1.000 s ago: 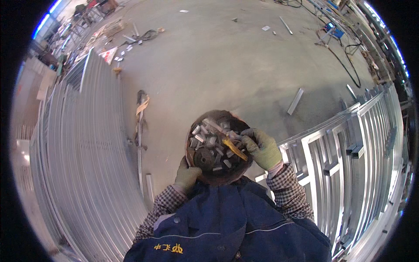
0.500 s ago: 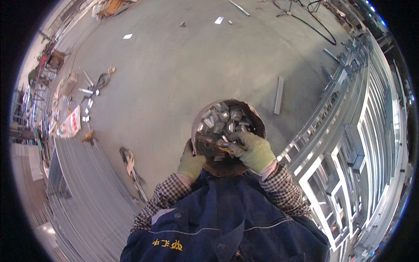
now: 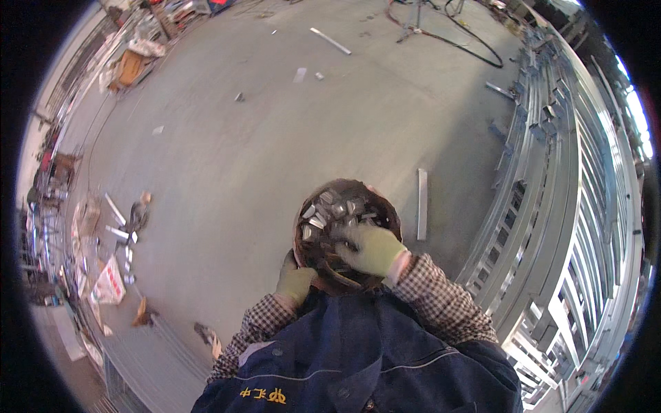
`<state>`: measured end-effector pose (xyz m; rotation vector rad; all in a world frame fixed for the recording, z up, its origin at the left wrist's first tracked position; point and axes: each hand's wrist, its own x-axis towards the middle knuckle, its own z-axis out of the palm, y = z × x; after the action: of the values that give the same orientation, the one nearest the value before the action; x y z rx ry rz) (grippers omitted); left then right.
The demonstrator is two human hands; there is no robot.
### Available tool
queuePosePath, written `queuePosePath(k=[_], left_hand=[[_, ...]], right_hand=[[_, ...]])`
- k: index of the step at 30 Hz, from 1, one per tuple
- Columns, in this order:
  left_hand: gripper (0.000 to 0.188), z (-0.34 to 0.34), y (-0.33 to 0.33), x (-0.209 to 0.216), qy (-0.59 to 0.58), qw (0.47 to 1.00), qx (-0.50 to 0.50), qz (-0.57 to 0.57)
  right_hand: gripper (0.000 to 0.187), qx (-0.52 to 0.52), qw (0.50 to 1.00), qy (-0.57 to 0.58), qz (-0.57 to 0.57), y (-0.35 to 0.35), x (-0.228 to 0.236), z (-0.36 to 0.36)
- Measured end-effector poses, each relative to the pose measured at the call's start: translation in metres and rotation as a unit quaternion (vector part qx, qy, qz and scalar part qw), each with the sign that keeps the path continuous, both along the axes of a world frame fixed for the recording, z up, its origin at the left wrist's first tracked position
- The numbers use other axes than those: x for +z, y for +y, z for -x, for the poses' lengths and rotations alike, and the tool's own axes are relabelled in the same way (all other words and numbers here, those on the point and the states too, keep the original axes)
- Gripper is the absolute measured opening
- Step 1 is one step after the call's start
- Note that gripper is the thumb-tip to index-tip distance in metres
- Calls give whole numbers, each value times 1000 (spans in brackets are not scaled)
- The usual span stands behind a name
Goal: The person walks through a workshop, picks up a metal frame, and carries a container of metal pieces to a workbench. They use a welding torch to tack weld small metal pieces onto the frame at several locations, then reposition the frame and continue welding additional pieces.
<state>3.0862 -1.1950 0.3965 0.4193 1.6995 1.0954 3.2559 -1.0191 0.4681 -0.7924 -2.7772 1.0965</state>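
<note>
Though two hands (image 3: 297,279) (image 3: 373,250) — one bucket (image 3: 384,202)

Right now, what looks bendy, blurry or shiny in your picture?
Head view: fisheye distortion curves the long silver metal frames, which gleam white lower down; head view: the pale-green-gloved right hand looks blurred; head view: shadow darkens part of the smooth grey floor.

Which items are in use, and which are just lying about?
In use:
- round container, held by left hand
- small metal pieces inside, right hand over them

Lying about:
- metal strip, floor, right of container
- white bag, left
- brown box, upper left
</note>
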Motion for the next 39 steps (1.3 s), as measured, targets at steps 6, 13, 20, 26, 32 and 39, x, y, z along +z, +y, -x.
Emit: queuePosePath(k=[6,13,20,26,32,39], left_hand=[[70,56,208,20,119,987,-107,29],[68,104,432,30,112,954,-265,78],[59,115,652,-26,64,957,-282,41],[58,102,842,-8,62,967,-247,24],[28,78,1000,-9,159,898,-409,-18],[25,31,1254,-32,163,894,-415,52]], right_hand=[[60,-103,948,-301,3,228,-31,101],[41,-240,956,-169,25,395,-24,79],[46,-329,939,-69,69,562,-32,45],[40,-275,960,-23,42,753,-26,22],[35,-209,978,-17,-16,928,-20,-6],[50,-347,934,-65,57,1136,-27,-51]])
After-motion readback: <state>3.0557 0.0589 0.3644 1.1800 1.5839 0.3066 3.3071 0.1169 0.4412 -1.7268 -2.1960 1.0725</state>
